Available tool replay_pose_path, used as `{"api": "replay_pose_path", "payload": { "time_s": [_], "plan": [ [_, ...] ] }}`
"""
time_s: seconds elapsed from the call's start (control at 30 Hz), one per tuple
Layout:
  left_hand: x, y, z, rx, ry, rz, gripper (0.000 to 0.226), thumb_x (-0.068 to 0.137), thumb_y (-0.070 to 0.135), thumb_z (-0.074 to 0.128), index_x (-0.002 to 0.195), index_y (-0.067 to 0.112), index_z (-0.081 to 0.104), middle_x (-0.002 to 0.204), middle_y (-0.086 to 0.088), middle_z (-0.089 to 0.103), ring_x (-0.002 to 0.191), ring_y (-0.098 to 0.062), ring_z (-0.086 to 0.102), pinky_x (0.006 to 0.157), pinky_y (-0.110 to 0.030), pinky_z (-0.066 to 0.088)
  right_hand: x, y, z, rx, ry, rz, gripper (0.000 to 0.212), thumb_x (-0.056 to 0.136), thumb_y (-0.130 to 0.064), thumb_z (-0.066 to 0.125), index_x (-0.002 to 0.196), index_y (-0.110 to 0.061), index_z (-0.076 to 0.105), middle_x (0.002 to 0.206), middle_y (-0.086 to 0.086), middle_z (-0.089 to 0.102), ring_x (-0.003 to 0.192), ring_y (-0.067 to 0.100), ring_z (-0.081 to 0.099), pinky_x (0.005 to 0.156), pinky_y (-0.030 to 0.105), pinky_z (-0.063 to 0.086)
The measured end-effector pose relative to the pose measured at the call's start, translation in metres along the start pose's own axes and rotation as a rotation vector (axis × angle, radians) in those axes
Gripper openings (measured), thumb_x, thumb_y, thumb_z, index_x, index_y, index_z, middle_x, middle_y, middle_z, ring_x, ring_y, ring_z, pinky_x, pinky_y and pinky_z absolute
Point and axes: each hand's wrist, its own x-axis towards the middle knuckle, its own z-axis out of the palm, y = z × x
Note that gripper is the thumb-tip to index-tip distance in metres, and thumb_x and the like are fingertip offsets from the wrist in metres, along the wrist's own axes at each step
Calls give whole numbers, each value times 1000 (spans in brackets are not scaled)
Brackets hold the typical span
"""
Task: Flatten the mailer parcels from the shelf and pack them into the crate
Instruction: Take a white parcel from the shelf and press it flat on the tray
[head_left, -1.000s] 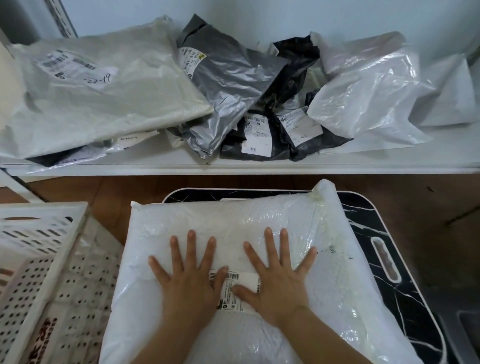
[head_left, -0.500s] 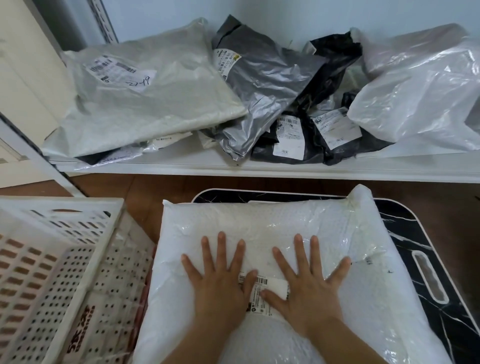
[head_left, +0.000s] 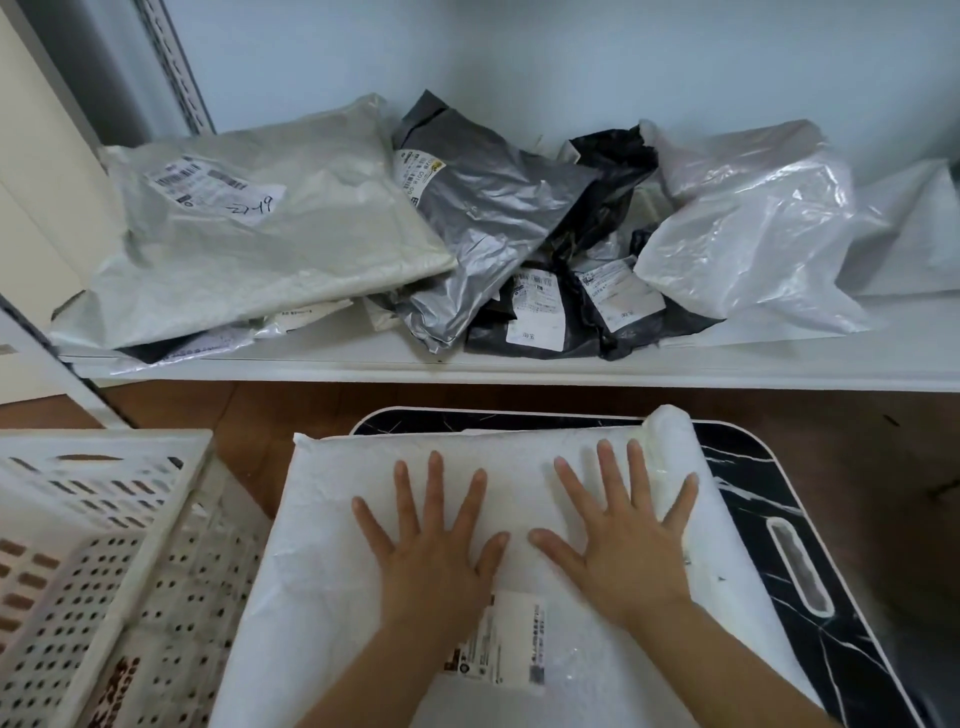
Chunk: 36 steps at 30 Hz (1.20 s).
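A large white mailer parcel lies on a black marbled tabletop in front of me. My left hand and my right hand both press flat on its upper half, fingers spread, holding nothing. A shipping label shows just below my palms. The white perforated crate stands at the lower left, touching the parcel's left edge. On the white shelf behind lie several more mailers: a pale one, a grey one, black ones and a crumpled white one.
A slotted handle hole sits in the tabletop at the right. Brown wooden floor shows between table and shelf. A metal shelf upright rises at the back left, beside a cream panel.
Both hands have slid up the parcel away from me and apart, uncovering the label. The view has shifted, so the shelf and crate show more fully.
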Motion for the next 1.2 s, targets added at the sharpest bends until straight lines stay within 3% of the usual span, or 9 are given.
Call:
{"api": "replay_pose_path", "payload": {
  "time_s": [0.1, 0.13, 0.2, 0.27, 0.7, 1.0, 1.07, 1.2],
  "plan": [
    [23, 21, -1, 87, -3, 111, 69, 88, 76, 11, 149, 47, 2, 161, -5, -8, 145, -42, -9, 102, -77, -1, 15, 36, -1, -47, -55, 29, 79, 81, -85, 24, 141, -39, 44, 151, 11, 37, 141, 41, 26, 100, 77, 9],
    [29, 24, 2, 98, 2, 127, 70, 86, 78, 10, 149, 48, 4, 161, -5, -7, 145, -43, -8, 101, -78, 0, 16, 44, 3, -51, -87, 26, 80, 79, -87, 26, 141, -40, 44, 152, 11, 36, 141, 42, 26, 97, 80, 11],
    [33, 27, 15, 50, -44, 128, 71, 86, 78, 20, 145, 42, 33, 158, -8, 23, 142, -45, 19, 98, -80, 12, 14, 53, 13, -46, -134, 20, 83, 75, -90, 29, 139, -40, 46, 152, 12, 36, 140, 42, 27, 91, 83, 16],
    [31, 25, 29, 64, -83, 113, 71, 85, 77, 26, 141, 37, 43, 154, -10, 34, 138, -46, 31, 96, -81, 17, 11, 54, 21, -30, -153, 18, 84, 73, -91, 31, 138, -41, 47, 151, 12, 36, 140, 42, 29, 88, 84, 19],
    [45, 30, 46, 53, -108, 88, 71, 87, 74, 20, 145, 36, 37, 155, -11, 31, 140, -45, 25, 99, -81, 6, 16, 53, 53, 29, -206, 69, 83, 76, -89, 27, 146, -45, 31, 159, 10, 21, 144, 41, 16, 91, 83, 18],
    [42, 34, 50, 50, -121, 84, 69, 89, 73, 19, 144, 36, 39, 154, -11, 33, 140, -44, 27, 100, -80, 7, 15, 54, 56, 61, -319, 62, 81, 77, -89, 27, 144, -45, 33, 158, 9, 23, 144, 41, 18, 90, 82, 20],
    [41, 34, 51, 48, -124, 80, 69, 90, 72, 17, 143, 36, 41, 153, -11, 35, 139, -45, 29, 100, -79, 7, 16, 55, 57, 73, -338, 62, 81, 76, -90, 24, 145, -48, 27, 160, 8, 17, 146, 40, 10, 93, 82, 16],
    [42, 34, 52, 56, -116, 82, 68, 90, 72, 18, 143, 36, 41, 153, -11, 34, 139, -45, 29, 101, -79, 7, 14, 56, 61, 67, -305, 52, 82, 71, -94, 6, 143, -56, -9, 157, -1, -26, 141, 31, -31, 100, 78, -6]
  ]
}}
